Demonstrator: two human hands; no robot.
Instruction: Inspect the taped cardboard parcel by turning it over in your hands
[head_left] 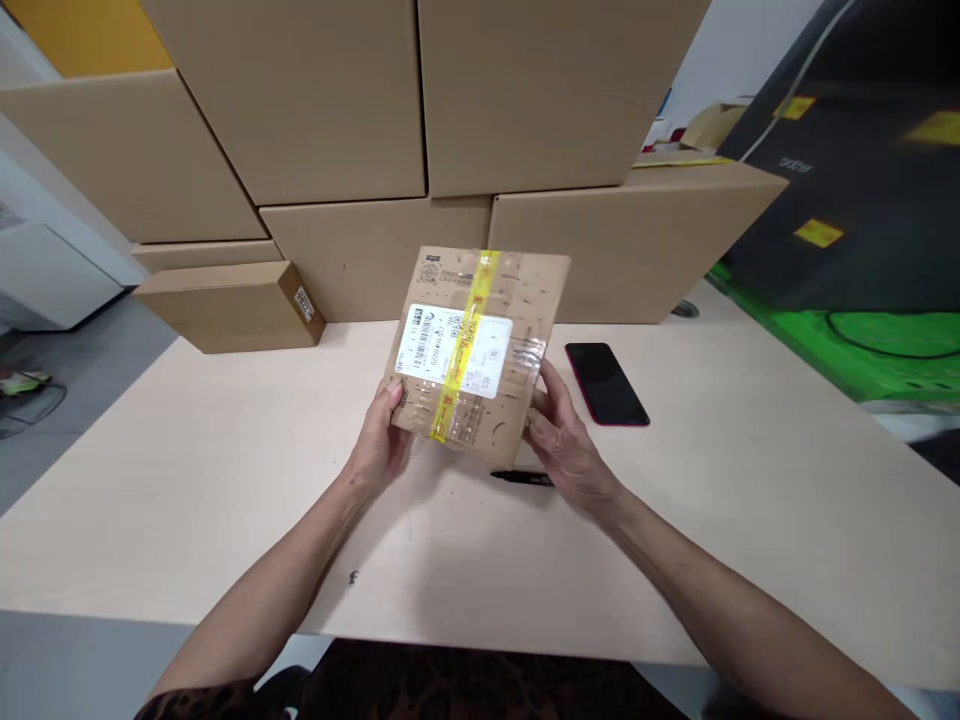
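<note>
- On the far left of the bench (187,480) you have a small carton (225,308) lying close to the large boxes (337,100); there it leaves the near middle free for your arms.
- Those large boxes are stacked along the far side, some resting on others, probably to keep them out of your reach space.
- Your left hand (381,430) pinches the near left corner of the package (517,372), thumb on top; the fingers under it are mostly hidden.
- The package is in the middle, between your hands, apparently lifted above the bench and tilted so its face turns toward you. That seems to bring the white label (420,345) into your view.
- Yellow tape (469,335) runs across the face and over the label, presumably as a seal.
- A black marker (521,478) lies on the bench just beside your right hand (562,440), partly hidden by it.
- That right hand is curled around the package's right edge, likely steadying it opposite your left; its exact fingertip contact you cannot tell.
- Right of that hand, a phone (606,383) lies flat, screen up, well apart from the package.
</note>
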